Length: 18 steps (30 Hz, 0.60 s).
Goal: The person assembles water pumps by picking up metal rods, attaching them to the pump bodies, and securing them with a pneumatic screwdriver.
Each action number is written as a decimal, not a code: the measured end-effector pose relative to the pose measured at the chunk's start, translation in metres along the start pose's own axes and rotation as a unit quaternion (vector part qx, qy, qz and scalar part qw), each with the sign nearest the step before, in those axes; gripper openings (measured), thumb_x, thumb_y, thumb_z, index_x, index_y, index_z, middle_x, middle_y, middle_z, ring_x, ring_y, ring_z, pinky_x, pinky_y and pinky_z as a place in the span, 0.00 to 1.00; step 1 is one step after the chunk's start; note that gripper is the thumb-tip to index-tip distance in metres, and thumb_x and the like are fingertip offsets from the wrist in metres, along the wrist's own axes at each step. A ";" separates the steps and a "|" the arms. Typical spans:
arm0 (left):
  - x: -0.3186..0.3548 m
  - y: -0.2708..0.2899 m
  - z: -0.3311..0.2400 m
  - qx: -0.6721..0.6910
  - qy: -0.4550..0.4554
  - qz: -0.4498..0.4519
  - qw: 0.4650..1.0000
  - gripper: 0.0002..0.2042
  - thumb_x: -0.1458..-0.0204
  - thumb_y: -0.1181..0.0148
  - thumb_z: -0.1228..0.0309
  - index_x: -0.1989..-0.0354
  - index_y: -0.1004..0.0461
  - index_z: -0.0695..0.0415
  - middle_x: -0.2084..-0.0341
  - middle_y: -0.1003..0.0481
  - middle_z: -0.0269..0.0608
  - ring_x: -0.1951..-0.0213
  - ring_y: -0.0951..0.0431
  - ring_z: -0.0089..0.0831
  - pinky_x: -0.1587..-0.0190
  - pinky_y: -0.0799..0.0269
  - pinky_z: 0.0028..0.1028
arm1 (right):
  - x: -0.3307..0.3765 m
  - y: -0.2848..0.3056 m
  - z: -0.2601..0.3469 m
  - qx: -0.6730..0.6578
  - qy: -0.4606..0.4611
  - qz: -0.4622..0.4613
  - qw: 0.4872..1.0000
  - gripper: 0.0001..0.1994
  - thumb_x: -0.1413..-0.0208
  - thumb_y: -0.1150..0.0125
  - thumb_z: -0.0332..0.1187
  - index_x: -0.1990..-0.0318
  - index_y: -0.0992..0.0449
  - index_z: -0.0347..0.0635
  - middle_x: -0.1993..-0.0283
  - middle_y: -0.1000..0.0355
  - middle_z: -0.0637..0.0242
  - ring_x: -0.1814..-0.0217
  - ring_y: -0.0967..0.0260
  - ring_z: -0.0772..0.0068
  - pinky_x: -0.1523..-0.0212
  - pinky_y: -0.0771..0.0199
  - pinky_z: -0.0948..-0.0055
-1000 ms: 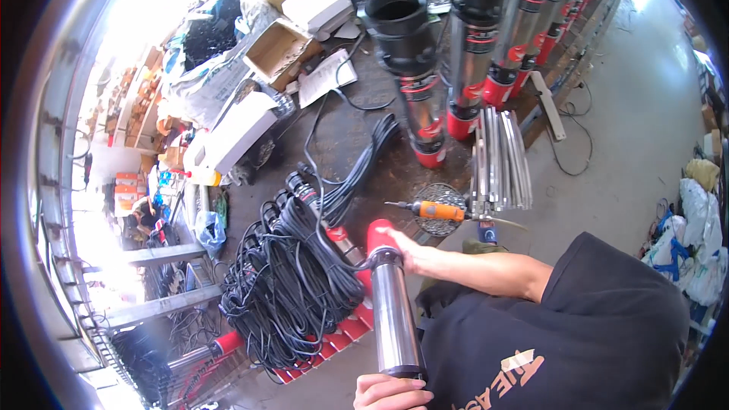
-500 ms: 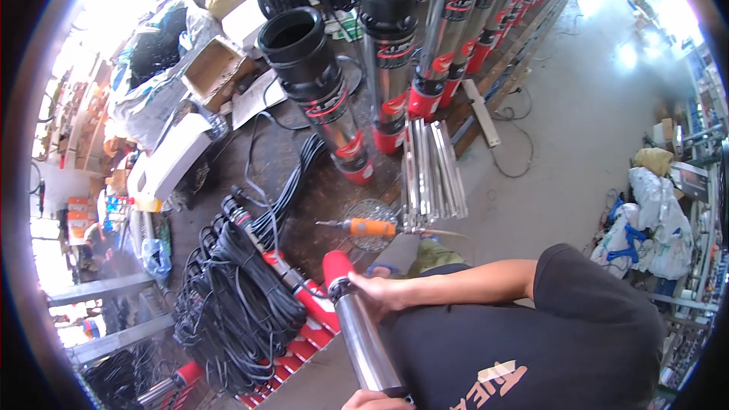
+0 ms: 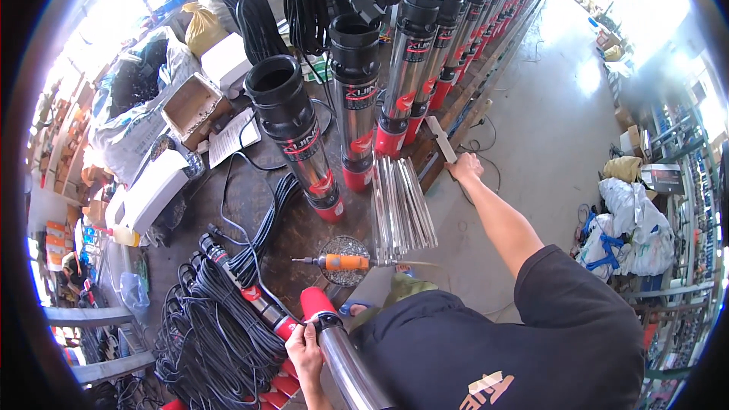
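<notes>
A submersible pump [image 3: 351, 368] with a shiny steel body and a red end cap lies slanted against the front of my dark shirt. My left hand [image 3: 305, 351] is closed round its dark collar, just below the red cap. Stretched out far to the right, my right hand [image 3: 465, 168] has its fingers closed on the near end of a pale, flat bar [image 3: 440, 138] like a power strip, with a cord beside it. That bar rests at the bench's wooden edge. An orange power screwdriver [image 3: 343, 262] lies across a round dish of small metal parts [image 3: 345, 247].
Upright pumps [image 3: 304, 159] stand in a long row along the bench. Beside them lies a bundle of metal strips [image 3: 401, 209]. Coiled black cables [image 3: 220, 334] cover the left front. An open carton [image 3: 194, 106] is behind. White bags [image 3: 634, 220] sit by the right shelving.
My right hand has left the pump's red end and reached out to the pale bar. My left hand has come up to the pump's collar from its lower end. The view has shifted.
</notes>
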<state>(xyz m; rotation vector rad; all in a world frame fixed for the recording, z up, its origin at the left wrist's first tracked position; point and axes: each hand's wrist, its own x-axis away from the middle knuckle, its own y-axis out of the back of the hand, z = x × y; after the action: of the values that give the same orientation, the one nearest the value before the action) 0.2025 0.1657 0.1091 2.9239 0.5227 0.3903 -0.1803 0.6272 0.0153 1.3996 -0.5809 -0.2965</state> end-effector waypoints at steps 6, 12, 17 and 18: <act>-0.006 -0.007 -0.003 0.019 0.010 -0.030 0.999 0.13 0.32 0.46 0.70 0.67 0.23 0.65 0.78 0.33 0.23 0.75 0.39 0.12 0.73 0.45 0.18 | 0.002 -0.003 -0.011 -0.038 0.054 -0.082 0.994 0.23 0.49 0.30 0.50 0.53 0.18 0.42 0.48 0.24 0.55 0.46 0.24 0.52 0.48 0.22 0.58; -0.007 0.003 -0.071 0.174 -0.026 -0.082 0.981 0.17 0.30 0.49 0.64 0.68 0.25 0.64 0.85 0.42 0.19 0.84 0.49 0.09 0.81 0.58 0.19 | 0.115 -0.006 -0.002 -0.393 0.135 -0.206 0.886 0.17 0.47 0.29 0.44 0.67 0.21 0.35 0.75 0.25 0.63 0.72 0.25 0.69 0.67 0.28 0.68; -0.019 0.023 -0.074 0.417 -0.090 -0.083 0.901 0.17 0.29 0.54 0.65 0.60 0.26 0.71 0.78 0.29 0.38 0.81 0.36 0.17 0.78 0.43 0.21 | 0.291 0.002 0.056 -0.420 0.497 0.047 0.757 0.18 0.54 0.28 0.26 0.53 0.22 0.37 0.64 0.21 0.60 0.67 0.21 0.74 0.64 0.20 0.74; -0.025 0.027 -0.074 0.458 -0.064 -0.069 0.884 0.16 0.31 0.52 0.66 0.56 0.26 0.71 0.70 0.26 0.44 0.73 0.30 0.23 0.72 0.35 0.23 | 0.313 0.005 0.081 -0.408 0.564 0.043 0.716 0.20 0.55 0.26 0.29 0.52 0.22 0.38 0.61 0.22 0.59 0.66 0.20 0.71 0.64 0.19 0.72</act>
<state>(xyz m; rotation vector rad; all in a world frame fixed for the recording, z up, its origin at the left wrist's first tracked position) 0.1686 0.1386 0.1789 3.7045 1.1492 -0.1336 0.0332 0.3967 0.0901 0.4615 0.5011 0.3781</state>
